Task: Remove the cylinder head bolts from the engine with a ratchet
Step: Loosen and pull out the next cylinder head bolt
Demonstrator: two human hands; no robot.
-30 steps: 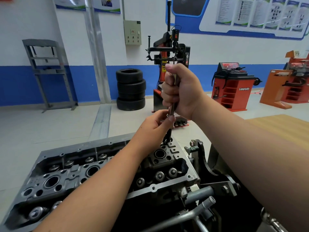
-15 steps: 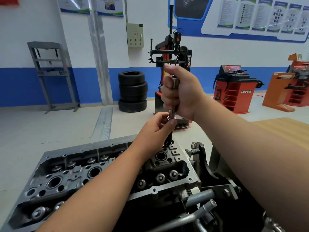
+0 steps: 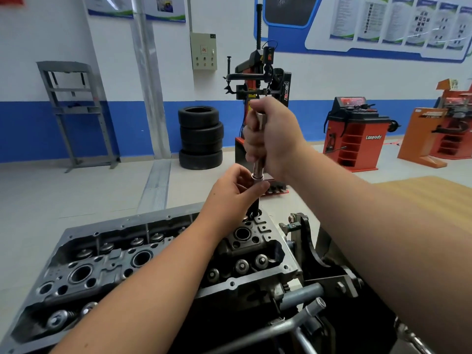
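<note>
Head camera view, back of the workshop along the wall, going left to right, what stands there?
Grey rack → tyre stack → tyre changer → red wheel balancer → orange stand.

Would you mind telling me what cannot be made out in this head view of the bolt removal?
- Bolt: hidden in the head view; the left hand covers the tool shaft above the cylinder head.
- Ratchet: mostly covered by the right hand, whose grip hides its handle.
- Wall posters: print too small to read.
- Engine stand: cut off by the bottom edge.
</note>
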